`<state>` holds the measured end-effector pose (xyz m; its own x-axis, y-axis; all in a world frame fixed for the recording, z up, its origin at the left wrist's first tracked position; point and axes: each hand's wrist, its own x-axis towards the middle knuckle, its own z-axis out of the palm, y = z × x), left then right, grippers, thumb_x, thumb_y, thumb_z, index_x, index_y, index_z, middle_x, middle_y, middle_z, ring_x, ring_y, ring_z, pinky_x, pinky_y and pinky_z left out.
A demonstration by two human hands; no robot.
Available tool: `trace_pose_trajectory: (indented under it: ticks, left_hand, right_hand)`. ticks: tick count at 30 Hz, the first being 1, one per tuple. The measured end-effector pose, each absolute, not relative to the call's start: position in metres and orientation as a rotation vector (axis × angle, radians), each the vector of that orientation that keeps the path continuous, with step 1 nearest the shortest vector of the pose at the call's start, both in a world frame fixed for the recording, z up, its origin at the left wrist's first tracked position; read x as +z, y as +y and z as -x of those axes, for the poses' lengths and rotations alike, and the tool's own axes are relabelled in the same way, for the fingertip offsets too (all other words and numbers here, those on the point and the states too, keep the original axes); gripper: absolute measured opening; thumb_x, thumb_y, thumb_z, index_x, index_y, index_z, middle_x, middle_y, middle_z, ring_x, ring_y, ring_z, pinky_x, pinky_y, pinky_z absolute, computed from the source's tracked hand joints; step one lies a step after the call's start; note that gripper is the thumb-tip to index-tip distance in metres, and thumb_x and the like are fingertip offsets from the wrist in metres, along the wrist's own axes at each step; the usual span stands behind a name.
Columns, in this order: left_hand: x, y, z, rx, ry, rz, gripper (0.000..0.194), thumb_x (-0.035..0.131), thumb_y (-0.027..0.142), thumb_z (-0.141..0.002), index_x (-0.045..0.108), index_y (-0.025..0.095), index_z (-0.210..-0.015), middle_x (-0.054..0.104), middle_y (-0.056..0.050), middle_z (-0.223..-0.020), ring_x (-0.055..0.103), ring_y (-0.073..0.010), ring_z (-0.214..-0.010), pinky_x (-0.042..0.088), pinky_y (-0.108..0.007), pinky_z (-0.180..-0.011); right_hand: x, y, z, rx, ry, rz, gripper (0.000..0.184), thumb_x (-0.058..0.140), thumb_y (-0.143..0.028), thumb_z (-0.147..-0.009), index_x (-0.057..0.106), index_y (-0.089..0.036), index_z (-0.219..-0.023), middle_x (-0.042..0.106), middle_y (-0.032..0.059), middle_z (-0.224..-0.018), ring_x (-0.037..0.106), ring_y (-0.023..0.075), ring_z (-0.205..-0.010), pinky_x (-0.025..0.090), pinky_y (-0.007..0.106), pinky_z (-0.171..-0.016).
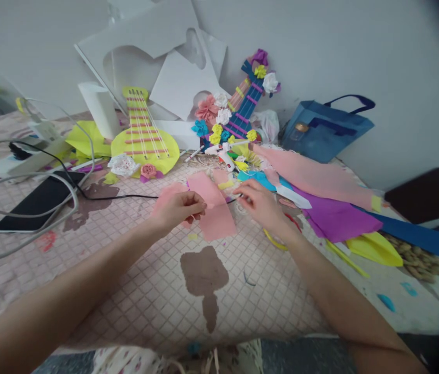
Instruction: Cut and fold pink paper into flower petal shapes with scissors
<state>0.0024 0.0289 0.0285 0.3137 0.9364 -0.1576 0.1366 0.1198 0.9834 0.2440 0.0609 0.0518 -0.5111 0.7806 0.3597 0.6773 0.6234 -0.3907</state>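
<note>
My left hand [183,209] is closed, with thumb and fingertips together over pink crepe paper [219,221] on the table. Whatever those fingertips hold is too small to make out. To the right of the paper, my right hand [260,203] has its fingers curled in a pinch. A thin dark piece with a pale end shows at its fingertips; I cannot tell whether it is held or is the black cable [134,196] passing behind. Scissors with yellow handles [274,240] lie partly hidden beside my right wrist. A white glue gun [223,153] rests beyond the hands.
A yellow paper guitar [145,137] and a blue one [247,106] with paper flowers lean at the back. Purple paper [340,218] and pink sheets [313,176] lie right, near a blue bag [320,130]. A black tablet [40,202] and white cable lie left.
</note>
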Motion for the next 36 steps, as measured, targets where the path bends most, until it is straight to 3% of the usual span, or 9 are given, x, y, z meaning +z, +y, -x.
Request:
trace_pose_trajectory:
  ticks: [4,8,12,16,21,27,36]
  left_hand:
    - [0.026,0.026,-0.001,0.811,1.071,-1.228,0.026,0.064,0.039,-0.073,0.054,0.016,-0.076,0.055,0.001,-0.069,0.047,-0.0058,-0.053,0.037,-0.019,-0.048]
    - [0.033,0.017,-0.011,0.841,1.044,-1.226,0.023,0.063,0.037,-0.074,0.053,0.016,-0.077,0.051,0.003,-0.065,0.043,-0.0044,-0.05,0.033,-0.018,-0.047]
    - [0.036,0.007,-0.02,0.844,1.026,-1.302,0.022,0.059,0.037,-0.077,0.053,0.015,-0.075,0.049,0.004,-0.062,0.044,-0.0057,-0.051,0.035,-0.02,-0.049]
    - [0.034,0.005,-0.02,0.787,1.034,-1.356,0.024,0.06,0.038,-0.077,0.053,0.015,-0.076,0.051,0.003,-0.064,0.046,-0.0066,-0.053,0.038,-0.021,-0.05]
    - [0.038,0.006,-0.019,0.739,1.083,-1.386,0.028,0.053,0.041,-0.081,0.055,0.014,-0.088,0.057,0.0,-0.073,0.052,-0.0097,-0.062,0.043,-0.023,-0.056]
    - [0.037,0.009,-0.017,0.673,1.046,-1.449,0.016,0.059,0.028,-0.075,0.054,0.013,-0.073,0.057,0.001,-0.067,0.051,-0.0081,-0.059,0.04,-0.021,-0.054]
    - [0.034,0.01,-0.016,0.66,1.002,-1.467,0.026,0.06,0.038,-0.076,0.056,0.013,-0.079,0.057,0.001,-0.066,0.051,-0.0083,-0.057,0.042,-0.021,-0.053]
  right_hand:
    - [0.057,0.058,-0.259,0.353,-2.115,1.283,0.019,0.049,-0.033,-0.087,0.06,-0.02,-0.077,0.06,0.0053,-0.077,0.055,0.0198,-0.077,0.042,0.032,-0.068]
    - [0.05,0.038,-0.235,1.063,-1.955,1.132,0.022,0.054,-0.041,-0.083,0.057,-0.02,-0.09,0.059,0.0034,-0.086,0.055,0.0144,-0.071,0.043,0.026,-0.059]
    - [0.035,0.024,-0.209,1.486,-1.767,1.047,0.026,0.06,-0.044,-0.079,0.054,-0.02,-0.084,0.055,-0.0013,-0.071,0.05,0.0106,-0.058,0.04,0.022,-0.05]
    - [0.029,0.026,-0.207,1.529,-1.696,1.015,0.024,0.06,-0.042,-0.079,0.052,-0.019,-0.077,0.05,-0.0041,-0.063,0.046,0.0089,-0.053,0.038,0.022,-0.049]
    - [0.03,0.027,-0.21,1.579,-1.837,0.95,0.019,0.054,-0.037,-0.083,0.053,-0.019,-0.079,0.05,-0.0029,-0.069,0.048,0.0091,-0.059,0.04,0.022,-0.053]
    - [0.035,0.023,-0.208,1.506,-1.935,0.964,0.018,0.054,-0.035,-0.083,0.052,-0.019,-0.074,0.049,-0.0034,-0.066,0.047,0.0098,-0.058,0.04,0.023,-0.054]
    - [0.027,0.025,-0.211,1.458,-2.031,0.914,0.017,0.05,-0.03,-0.086,0.05,-0.018,-0.073,0.046,-0.0035,-0.067,0.044,0.0094,-0.059,0.036,0.022,-0.054]
